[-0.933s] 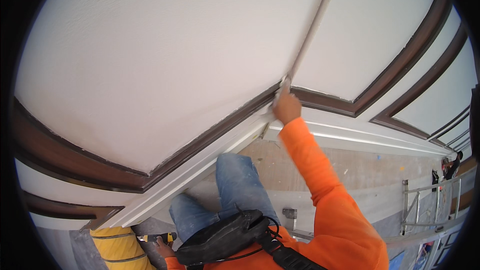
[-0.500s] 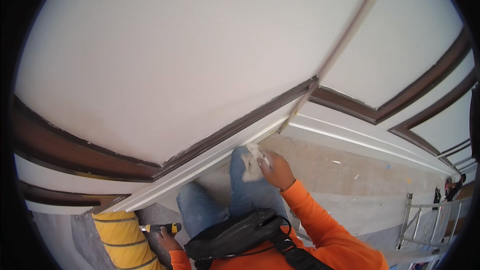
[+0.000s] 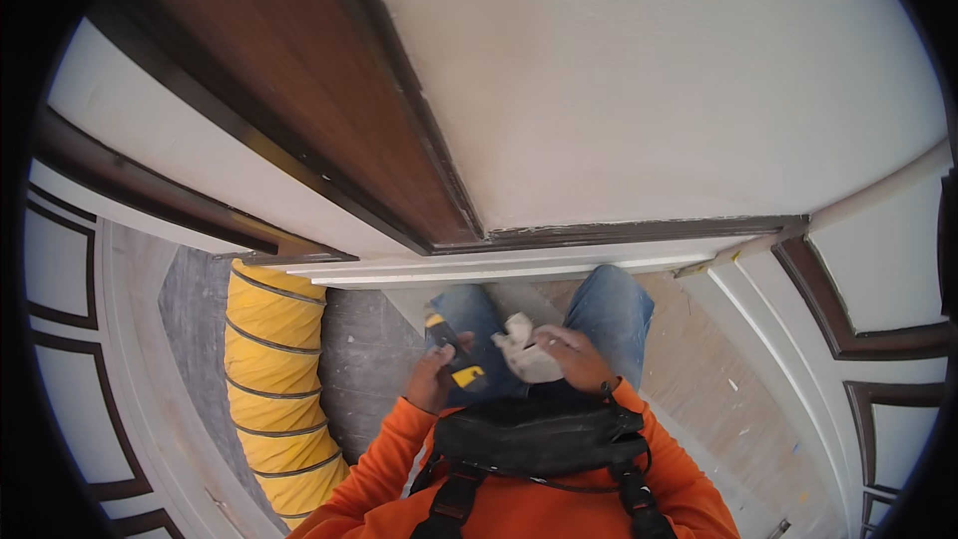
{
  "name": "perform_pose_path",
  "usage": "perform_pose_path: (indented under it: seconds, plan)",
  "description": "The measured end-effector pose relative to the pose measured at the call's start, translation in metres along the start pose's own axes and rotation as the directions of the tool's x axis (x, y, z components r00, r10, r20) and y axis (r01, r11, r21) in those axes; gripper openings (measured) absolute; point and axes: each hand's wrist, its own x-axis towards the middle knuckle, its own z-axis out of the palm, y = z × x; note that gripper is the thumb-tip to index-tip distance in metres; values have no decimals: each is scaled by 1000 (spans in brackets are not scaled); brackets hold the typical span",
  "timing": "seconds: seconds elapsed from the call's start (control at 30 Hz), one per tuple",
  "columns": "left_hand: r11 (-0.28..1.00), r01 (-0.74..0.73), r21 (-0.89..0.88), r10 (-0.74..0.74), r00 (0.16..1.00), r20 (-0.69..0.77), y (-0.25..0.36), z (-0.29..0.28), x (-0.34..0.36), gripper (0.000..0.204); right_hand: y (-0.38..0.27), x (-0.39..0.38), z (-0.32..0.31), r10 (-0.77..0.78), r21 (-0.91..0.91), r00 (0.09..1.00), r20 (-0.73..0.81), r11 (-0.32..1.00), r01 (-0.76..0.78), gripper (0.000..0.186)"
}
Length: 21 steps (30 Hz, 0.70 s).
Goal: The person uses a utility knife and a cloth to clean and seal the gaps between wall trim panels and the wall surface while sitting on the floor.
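My left hand (image 3: 431, 375) is closed round a hand tool with a black-and-yellow handle (image 3: 467, 376). It is held over my left thigh, and its exact kind is too blurred to tell. To its right, my right hand (image 3: 577, 357) grips a crumpled off-white rag (image 3: 532, 359), which hangs between my knees. A small gap separates the rag from the tool. Both hands are in front of the black waist bag (image 3: 539, 436). Beyond my knees stands a white wall panel (image 3: 679, 90), edged with dark brown moulding (image 3: 619, 235).
A yellow ribbed duct hose (image 3: 274, 359) runs along the floor to my left. Straight ahead, a white baseboard (image 3: 479, 269) meets the wall's foot. More white panelling with dark trim (image 3: 878, 344) rises at the right. Specks dot the brownish floor (image 3: 714, 389).
The view has swung left. My left hand has come up from beside the hose to above my lap with the tool. The rag in my right hand has moved off the knee, nearer the tool.
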Motion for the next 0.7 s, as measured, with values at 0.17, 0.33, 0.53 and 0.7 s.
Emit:
perform_pose_path:
  seconds: [0.17, 0.33, 0.53, 0.7]
  plan:
    - [990, 117, 76, -129, 974, 186, -18, 26, 11, 40, -7, 16, 27, 326, 453, 866, 380, 751, -481, 47]
    - [844, 16, 536, -127, 977, 170, -24, 17, 20, 40, -9, 23, 1, 339, -80, 927, 162, 941, -330, 52]
    - [430, -305, 850, -70, 927, 369, -9, 41, 35, 44, -32, 37, 23, 161, -33, 986, 38, 987, -159, 45]
    - [346, -289, 893, -246, 890, 383, 2, 49, 39, 46, -41, 38, 17, 111, -68, 989, -94, 991, -117, 39]
